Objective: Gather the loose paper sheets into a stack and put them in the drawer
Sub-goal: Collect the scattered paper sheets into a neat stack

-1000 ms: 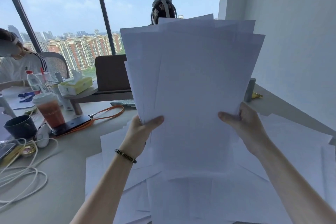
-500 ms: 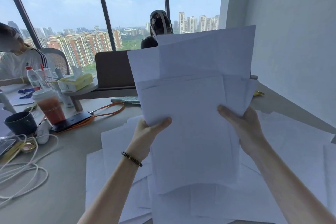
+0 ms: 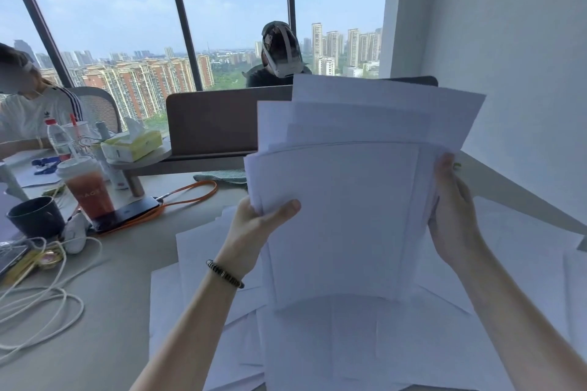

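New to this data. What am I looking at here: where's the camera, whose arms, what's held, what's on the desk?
There is no robot here. A person wears a wide-angle camera on the head, looking forward and down, so the two bare arms reaching in from the bottom are the wearer's own.

Both hands hold one uneven bundle of white paper sheets upright above the desk. The left hand grips its left edge, thumb on the front; the right hand grips its right edge. The sheets are fanned, not squared up.

More loose sheets lie spread on the desk underneath. To the left stand an iced drink cup, a dark mug, a phone with an orange cable, and white cables. No drawer is visible.
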